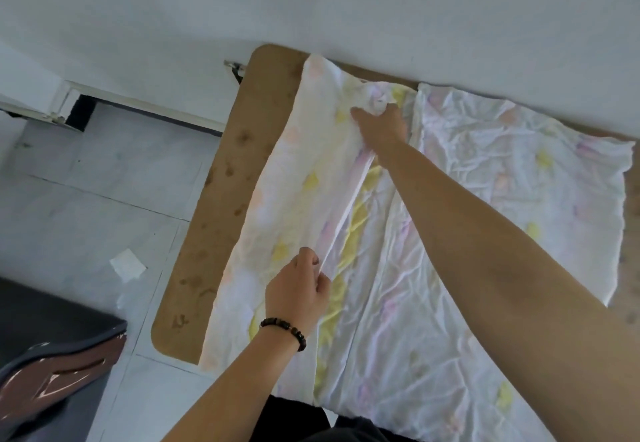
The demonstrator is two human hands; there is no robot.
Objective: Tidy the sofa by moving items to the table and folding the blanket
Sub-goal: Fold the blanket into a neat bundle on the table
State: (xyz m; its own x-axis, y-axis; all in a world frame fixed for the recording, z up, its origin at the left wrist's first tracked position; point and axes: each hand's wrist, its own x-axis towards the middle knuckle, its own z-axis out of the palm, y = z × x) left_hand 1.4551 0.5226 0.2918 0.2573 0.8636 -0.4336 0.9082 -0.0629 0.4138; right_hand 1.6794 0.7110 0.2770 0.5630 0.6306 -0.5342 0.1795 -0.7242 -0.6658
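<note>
Head view shows the blanket (485, 182) spread on the table (221, 199). Left hand (298, 292) pinches the near edge and right hand (381, 123) grips the far corner, probably to fold one strip over evenly.

White crumpled blanket w/ yellow & pink print (467, 182) hides most of brown wooden table (221, 206). Table runs off right edge, blanket off bottom edge. Right hand (379, 126) fingertips buried in bunched cloth. Small white scrap on floor (127, 265): too blurred to ID.
</note>
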